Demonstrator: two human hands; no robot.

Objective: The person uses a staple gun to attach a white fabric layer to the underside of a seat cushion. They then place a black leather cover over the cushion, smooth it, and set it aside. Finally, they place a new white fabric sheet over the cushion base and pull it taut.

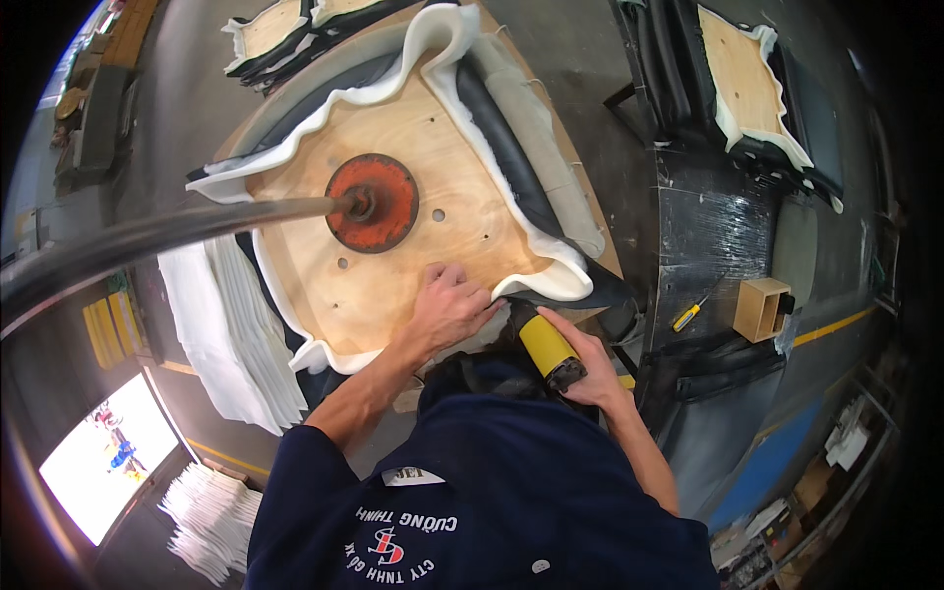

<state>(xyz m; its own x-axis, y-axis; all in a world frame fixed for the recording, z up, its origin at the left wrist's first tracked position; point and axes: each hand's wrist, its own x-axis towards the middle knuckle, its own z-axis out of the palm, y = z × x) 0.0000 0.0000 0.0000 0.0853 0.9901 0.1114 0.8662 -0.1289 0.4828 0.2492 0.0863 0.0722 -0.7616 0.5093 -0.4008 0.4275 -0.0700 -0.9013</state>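
A plywood seat panel (393, 128) lies in front of me, its edges wrapped by white padding (492, 187) and a black cover (506, 157). My left hand (447, 310) rests on the panel's near edge, its fingers curled down onto the rim of the padding and cover. Close beside it, my right hand (587, 366) is closed around a yellow and black staple gun (549, 346). The gun's front end points at the near right edge, where its tip is hard to make out. A round red pressure pad (374, 221) bears down on the panel's middle.
A metal bar (167, 236) reaches in from the left to the pad. White padding sheets (221, 324) are stacked at the left. On the right-hand bench lie a yellow-handled screwdriver (688, 315), a small wooden box (759, 310) and another padded panel (742, 79). A lit screen (108, 457) stands lower left.
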